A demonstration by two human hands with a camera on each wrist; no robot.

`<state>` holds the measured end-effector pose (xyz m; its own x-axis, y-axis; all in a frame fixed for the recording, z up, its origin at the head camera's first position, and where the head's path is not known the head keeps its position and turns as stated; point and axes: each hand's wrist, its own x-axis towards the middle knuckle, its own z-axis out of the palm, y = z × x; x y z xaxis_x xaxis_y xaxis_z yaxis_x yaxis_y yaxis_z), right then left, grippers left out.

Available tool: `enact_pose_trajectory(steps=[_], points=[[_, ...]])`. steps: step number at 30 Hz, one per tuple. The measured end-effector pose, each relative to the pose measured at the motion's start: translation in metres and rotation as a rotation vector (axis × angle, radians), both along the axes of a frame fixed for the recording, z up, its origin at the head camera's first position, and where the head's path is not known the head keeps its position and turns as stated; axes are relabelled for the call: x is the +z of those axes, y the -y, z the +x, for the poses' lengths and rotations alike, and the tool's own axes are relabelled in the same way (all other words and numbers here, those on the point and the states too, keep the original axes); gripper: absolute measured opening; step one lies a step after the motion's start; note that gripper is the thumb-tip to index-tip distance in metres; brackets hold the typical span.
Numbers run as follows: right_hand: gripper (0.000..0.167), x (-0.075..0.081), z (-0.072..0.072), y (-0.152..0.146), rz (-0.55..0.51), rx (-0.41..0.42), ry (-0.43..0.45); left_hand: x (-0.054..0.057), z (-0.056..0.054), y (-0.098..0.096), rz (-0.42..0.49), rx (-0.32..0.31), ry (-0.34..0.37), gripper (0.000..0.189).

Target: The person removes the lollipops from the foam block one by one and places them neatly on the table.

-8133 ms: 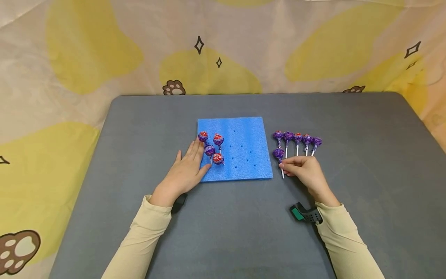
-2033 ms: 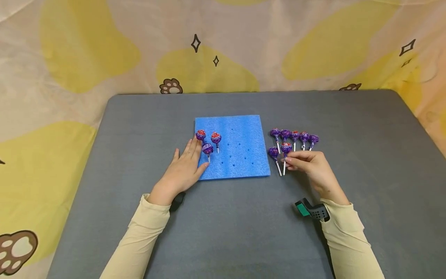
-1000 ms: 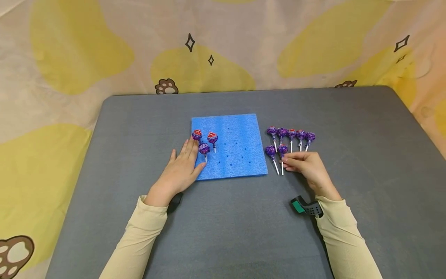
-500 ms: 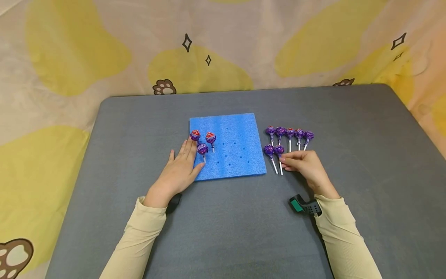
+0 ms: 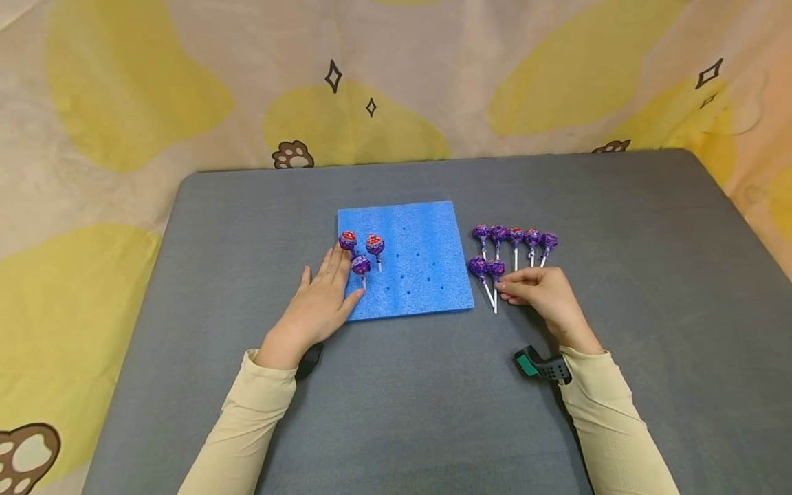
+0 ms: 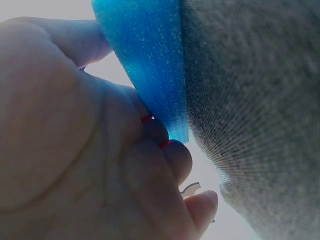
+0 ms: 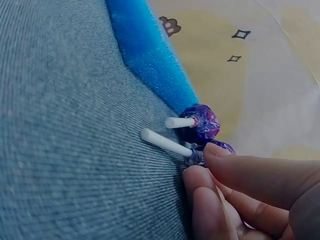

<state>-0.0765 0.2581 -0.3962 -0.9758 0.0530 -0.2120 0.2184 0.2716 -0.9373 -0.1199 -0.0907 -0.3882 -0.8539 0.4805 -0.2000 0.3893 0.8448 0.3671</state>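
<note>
My left hand rests with extended fingers on the left edge of a blue foam board. Close to its fingers, three purple-wrapped lollipops stand upright in the board, which has several small holes. To the right of the board, my right hand pinches a lollipop between thumb and fingers, just below the candy. In the right wrist view its white stick points away from the fingertips, near the stick of a neighbouring lollipop that lies on the table.
A back row of several lollipops lies on the grey table, sticks toward me. Each wrist wears a dark strap. A patterned cloth hangs behind the table.
Two lollipops have left the board's near side since the oldest frame, or one there and one held then now lie right of it. Lately the held lollipop's stick swung slightly left; my left hand stayed put.
</note>
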Motion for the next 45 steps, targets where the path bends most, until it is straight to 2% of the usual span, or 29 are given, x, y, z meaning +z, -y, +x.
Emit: enact_pose_trajectory(steps=[6, 12, 17, 20, 24, 31, 37, 41, 45], points=[[0.030, 0.002, 0.001, -0.004, -0.098, 0.003, -0.001, 0.000, 0.000, 0.000, 0.003, 0.002, -0.004, 0.069], [0.009, 0.005, 0.001, -0.005, -0.247, -0.032, -0.005, 0.000, 0.000, 0.000, 0.002, 0.007, 0.003, 0.069], [0.012, 0.009, 0.002, -0.001, -0.312, -0.057, -0.051, 0.000, 0.000, 0.000, -0.001, 0.002, 0.001, 0.069], [0.010, 0.013, 0.001, 0.005, -0.325, -0.045, -0.104, 0.001, 0.000, -0.001, 0.003, -0.001, -0.001, 0.070], [0.012, 0.015, -0.004, 0.024, -0.311, 0.011, -0.137, 0.002, 0.000, 0.000, 0.004, 0.002, -0.003, 0.070], [0.026, 0.019, -0.018, 0.066, -0.259, 0.083, -0.117, 0.003, 0.003, 0.000, 0.002, 0.010, 0.005, 0.070], [0.025, 0.019, -0.026, 0.100, -0.271, 0.141, -0.080, 0.003, 0.003, 0.000, 0.000, 0.013, -0.003, 0.070], [0.023, 0.018, -0.032, 0.116, -0.283, 0.149, -0.077, 0.003, 0.003, 0.000, 0.002, 0.014, -0.002, 0.070], [0.023, 0.019, -0.039, 0.129, -0.321, 0.122, -0.103, 0.003, 0.003, -0.001, -0.003, 0.020, 0.000, 0.070]])
